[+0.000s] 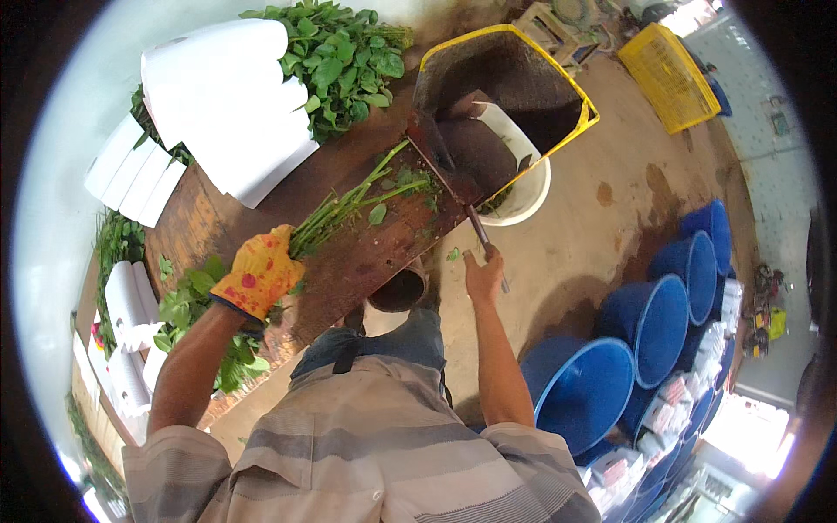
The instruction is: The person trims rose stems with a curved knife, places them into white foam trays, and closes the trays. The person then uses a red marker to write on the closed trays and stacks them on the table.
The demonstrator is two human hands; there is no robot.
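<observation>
My left hand (256, 273), in an orange-yellow work glove with red spots, grips a bunch of green leafy stems (333, 216) over the brown table. The leaves hang to the lower left; the bare stem ends point up right towards a metal blade or plate edge (439, 163). My bare right hand (484, 271) is closed round a metal lever handle (480, 229) joined to that edge. Beyond it is a dark chute with a yellow rim (507, 29), above a white tub (546, 196) holding green cuttings. Loose leaves (377, 214) lie on the table.
White paper-wrapped bundles (219, 85) and leafy stems (340, 62) lie at the table's far left. Blue buckets (582, 392) stand in rows on the right, some near plastic-wrapped packs (667, 405). A yellow crate (670, 78) is at the upper right. A round pipe or container opening (397, 291) is below the table edge.
</observation>
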